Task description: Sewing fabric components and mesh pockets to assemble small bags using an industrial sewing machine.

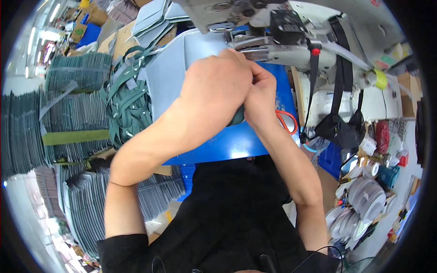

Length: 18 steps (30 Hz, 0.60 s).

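Observation:
My left hand (pixel 216 77) and my right hand (pixel 261 88) meet just in front of a sewing machine (pixel 273 32), close to its metal parts. The fingers of both are closed in a pinch, and what lies between them is hidden. A pale grey-blue fabric panel (pixel 166 75) with a piped edge lies beside and beyond my left hand. Below the hands a bit of dark green material (pixel 237 117) shows. Red scissor-like handles (pixel 287 122) lie to the right of my right wrist on the blue tabletop (pixel 241 143).
A tangle of green straps (pixel 127 100) hangs at the table's left. Beyond it stand tied stacks of green-grey panels (pixel 75 113). More grey-blue pieces (pixel 150 22) lie at the back. Black straps (pixel 339 77) hang from the machine's right side, above white spools (pixel 364 198).

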{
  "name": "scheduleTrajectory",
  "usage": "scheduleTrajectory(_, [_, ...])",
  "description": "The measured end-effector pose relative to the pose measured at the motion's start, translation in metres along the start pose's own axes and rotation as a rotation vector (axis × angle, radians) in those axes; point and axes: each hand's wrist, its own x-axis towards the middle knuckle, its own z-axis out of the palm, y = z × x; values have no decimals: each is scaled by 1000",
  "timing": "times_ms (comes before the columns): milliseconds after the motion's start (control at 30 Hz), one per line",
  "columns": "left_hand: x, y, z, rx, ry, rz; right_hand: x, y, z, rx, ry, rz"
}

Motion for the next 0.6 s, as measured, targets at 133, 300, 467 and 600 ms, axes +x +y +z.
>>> scheduleTrajectory(133, [15, -5, 17, -119, 36, -100, 1, -6, -1, -35, -5, 13])
scheduleTrajectory(300, [-7, -11, 11, -362, 44, -153, -33, -21, -15, -571, 8, -193])
scheduleTrajectory(467, [-57, 21, 37, -415, 452, -98, -59, -20, -34, -630, 53, -232])
scheduleTrajectory(600, [-64, 18, 74, -365, 758, 145, -70, -22, -25, -321, 20, 28])
